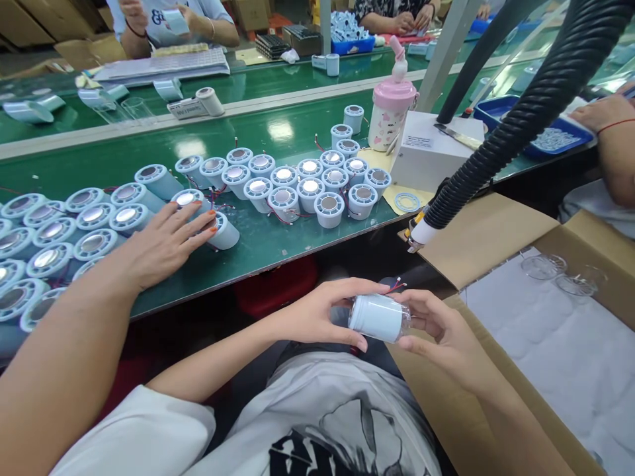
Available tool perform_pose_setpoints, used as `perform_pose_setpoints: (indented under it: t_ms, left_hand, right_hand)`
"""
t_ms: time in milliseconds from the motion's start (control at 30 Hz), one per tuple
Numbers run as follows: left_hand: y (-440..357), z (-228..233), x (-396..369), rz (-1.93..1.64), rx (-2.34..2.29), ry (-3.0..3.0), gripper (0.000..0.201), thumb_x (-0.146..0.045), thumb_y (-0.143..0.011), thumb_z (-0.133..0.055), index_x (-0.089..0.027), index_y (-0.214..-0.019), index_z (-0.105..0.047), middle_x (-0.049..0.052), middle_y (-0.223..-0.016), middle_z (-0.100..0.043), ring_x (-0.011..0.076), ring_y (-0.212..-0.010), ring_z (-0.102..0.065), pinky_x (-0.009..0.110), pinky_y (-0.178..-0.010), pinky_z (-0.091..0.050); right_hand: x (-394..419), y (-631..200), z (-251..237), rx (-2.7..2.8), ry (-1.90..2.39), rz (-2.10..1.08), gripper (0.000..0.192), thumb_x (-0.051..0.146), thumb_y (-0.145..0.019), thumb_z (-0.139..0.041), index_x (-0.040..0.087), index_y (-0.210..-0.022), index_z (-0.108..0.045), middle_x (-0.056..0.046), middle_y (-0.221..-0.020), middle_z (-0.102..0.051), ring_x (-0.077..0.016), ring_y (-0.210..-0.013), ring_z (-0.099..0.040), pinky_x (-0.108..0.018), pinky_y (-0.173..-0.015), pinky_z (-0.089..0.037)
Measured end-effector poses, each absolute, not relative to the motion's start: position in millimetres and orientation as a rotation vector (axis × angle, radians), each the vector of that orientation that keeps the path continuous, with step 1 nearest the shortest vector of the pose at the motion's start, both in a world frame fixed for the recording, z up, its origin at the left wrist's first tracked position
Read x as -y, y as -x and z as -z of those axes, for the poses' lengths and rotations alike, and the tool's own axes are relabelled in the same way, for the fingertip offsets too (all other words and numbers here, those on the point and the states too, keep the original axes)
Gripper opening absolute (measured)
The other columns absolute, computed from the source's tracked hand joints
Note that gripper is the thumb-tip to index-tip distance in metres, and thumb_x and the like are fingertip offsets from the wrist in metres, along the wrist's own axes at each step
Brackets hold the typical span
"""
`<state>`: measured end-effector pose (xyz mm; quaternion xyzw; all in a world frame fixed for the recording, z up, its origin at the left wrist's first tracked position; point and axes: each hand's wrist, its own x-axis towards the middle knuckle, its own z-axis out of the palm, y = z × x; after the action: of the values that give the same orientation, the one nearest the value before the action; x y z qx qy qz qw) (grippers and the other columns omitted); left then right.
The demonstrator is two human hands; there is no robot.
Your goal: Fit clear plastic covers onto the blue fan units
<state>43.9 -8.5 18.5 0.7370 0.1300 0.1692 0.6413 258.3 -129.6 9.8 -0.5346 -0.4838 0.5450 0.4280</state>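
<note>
Grip of your left hand (317, 314) and right hand (441, 330) is closed on one white cylinder (377, 317), held sideways over your lap, below the green bench (278, 248), beside the open carton (496, 231).

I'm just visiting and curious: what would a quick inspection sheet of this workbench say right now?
Surface: green table, glossy, crowded with parts.
Job's things: white cylinder held on its side above the lap; many matching cylinders stand on the table.
Clutter: pink bottle, white box, open cardboard box with clear cups.
Grippers: left hand and right hand both grip the white cylinder.
Cables: thin red wires stick out of the held cylinder; ribbed black hose slants down from the upper right.
Surroundings: another person's hand rests on table cylinders; seated people work across the table.
</note>
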Motion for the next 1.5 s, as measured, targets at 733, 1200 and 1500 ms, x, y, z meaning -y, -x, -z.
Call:
perform_pose_setpoints:
  t_ms: [733,1200,1500]
  left_hand:
    - [-40,-16,7,-0.443,-0.234,-1.799,0.074,-0.024,-0.069,-0.081,-0.028,-0.136,-0.051,0.011,-0.140,-0.052,0.0259,-0.131,-0.047,0.037,-0.106,-0.044]
    - [-41,-17,11,-0.477,-0.216,-1.779,0.065,-0.021,-0.070,-0.080,-0.028,-0.130,-0.057,0.012,-0.140,-0.050,0.0276,-0.128,-0.049,0.030,-0.089,-0.053]
    - [-39,-28,19,-0.323,-0.474,-1.657,0.067,-0.031,-0.074,-0.077,-0.024,-0.135,-0.050,0.010,-0.120,-0.059,0.0204,-0.098,-0.062,0.026,-0.073,-0.056]
  right_hand:
    - [119,-243,-5,0.690,1.179,-1.747,0.046,0.062,-0.081,-0.063,0.019,-0.092,-0.054,-0.001,-0.070,-0.067,-0.0141,-0.056,-0.065,-0.023,-0.052,-0.052]
    - [116,-238,-12,0.381,1.132,-2.062,0.061,0.057,-0.099,-0.024,0.013,-0.082,-0.062,-0.007,-0.062,-0.069,-0.0051,-0.040,-0.059,-0.008,-0.040,-0.044]
    - [130,-243,9,1.201,1.199,-1.223,0.069,0.067,-0.079,-0.061,0.027,-0.133,-0.045,-0.014,-0.135,-0.054,-0.0257,-0.105,-0.064,-0.035,-0.077,-0.060]
